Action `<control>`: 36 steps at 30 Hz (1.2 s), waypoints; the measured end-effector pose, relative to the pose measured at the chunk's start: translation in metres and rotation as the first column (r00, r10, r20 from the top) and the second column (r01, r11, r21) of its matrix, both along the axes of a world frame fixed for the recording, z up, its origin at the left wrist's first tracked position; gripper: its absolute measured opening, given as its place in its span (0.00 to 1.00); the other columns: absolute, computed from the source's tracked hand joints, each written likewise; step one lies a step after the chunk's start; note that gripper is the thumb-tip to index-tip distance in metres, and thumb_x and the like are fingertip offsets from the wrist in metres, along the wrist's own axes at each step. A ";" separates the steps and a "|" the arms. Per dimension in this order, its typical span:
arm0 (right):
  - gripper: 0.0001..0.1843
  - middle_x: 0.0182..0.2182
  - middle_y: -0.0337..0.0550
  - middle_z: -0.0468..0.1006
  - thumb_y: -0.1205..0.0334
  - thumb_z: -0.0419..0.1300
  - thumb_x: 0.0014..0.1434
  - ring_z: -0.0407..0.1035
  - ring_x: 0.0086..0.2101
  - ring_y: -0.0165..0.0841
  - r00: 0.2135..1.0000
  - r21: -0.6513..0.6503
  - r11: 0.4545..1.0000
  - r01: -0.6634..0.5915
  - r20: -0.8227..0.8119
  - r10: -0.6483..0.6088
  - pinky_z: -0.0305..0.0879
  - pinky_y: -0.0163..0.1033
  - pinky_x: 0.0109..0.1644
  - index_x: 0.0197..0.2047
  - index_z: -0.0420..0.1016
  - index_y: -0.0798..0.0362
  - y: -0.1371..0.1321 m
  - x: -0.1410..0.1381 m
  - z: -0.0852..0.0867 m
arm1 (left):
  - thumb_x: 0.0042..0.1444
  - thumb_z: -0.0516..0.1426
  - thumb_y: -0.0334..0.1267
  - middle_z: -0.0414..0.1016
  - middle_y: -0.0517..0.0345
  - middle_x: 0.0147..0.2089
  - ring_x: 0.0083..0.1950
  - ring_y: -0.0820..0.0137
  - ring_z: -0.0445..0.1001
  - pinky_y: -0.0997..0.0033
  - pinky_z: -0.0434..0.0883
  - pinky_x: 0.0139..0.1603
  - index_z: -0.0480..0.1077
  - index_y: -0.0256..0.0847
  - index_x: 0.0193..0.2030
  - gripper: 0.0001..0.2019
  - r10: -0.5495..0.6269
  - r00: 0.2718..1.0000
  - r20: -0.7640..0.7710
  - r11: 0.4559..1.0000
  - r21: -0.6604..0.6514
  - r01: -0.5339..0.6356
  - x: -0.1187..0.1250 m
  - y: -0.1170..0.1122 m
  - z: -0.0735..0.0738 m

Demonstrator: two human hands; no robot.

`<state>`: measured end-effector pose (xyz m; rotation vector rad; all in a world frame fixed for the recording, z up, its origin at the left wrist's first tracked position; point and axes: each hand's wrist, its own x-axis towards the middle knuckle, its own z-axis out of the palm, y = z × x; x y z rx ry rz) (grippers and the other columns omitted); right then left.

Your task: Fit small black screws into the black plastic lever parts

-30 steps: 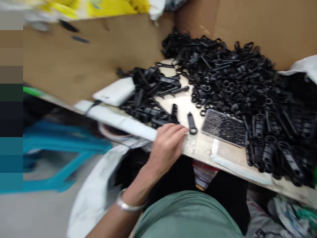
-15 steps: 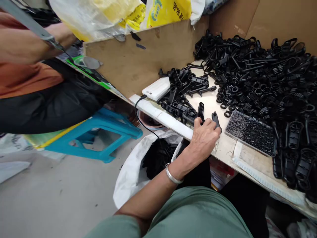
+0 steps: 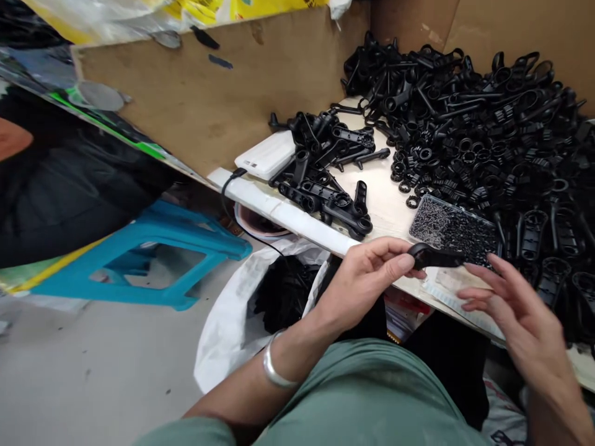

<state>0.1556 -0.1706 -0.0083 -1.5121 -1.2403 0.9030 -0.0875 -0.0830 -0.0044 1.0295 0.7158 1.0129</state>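
My left hand point(image 3: 367, 275) pinches one black plastic part point(image 3: 434, 256) by its end and holds it just above the table's near edge. My right hand point(image 3: 515, 310) is beside it with fingers spread and nothing in them, fingertips close to the part. A clear tray of tiny black pieces point(image 3: 453, 229) lies on the table just behind the part. A small heap of black arm-shaped parts point(image 3: 325, 179) sits left of it. A big pile of black rings and clips point(image 3: 483, 130) fills the right side.
A white power bank point(image 3: 264, 155) with a black cable lies at the table's left corner. Cardboard walls point(image 3: 186, 105) enclose the table point(image 3: 390, 198). Below hangs a white sack of black parts point(image 3: 260, 303). A blue stool point(image 3: 153, 248) stands on the floor at left.
My left hand picked a black part off the table and lifted it toward me. My right hand has come into view beside it. The camera swung back to the right.
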 end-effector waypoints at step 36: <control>0.17 0.34 0.44 0.83 0.48 0.73 0.51 0.78 0.32 0.33 0.912 -0.176 0.963 0.206 -0.323 -0.254 0.78 0.35 0.39 0.35 0.82 0.52 0.026 -0.058 -0.031 | 0.53 0.66 0.36 0.78 0.55 0.39 0.42 0.70 0.79 0.71 0.76 0.47 0.72 0.38 0.43 0.12 -0.006 0.990 0.143 0.987 -0.161 0.029 0.031 -0.020 -0.041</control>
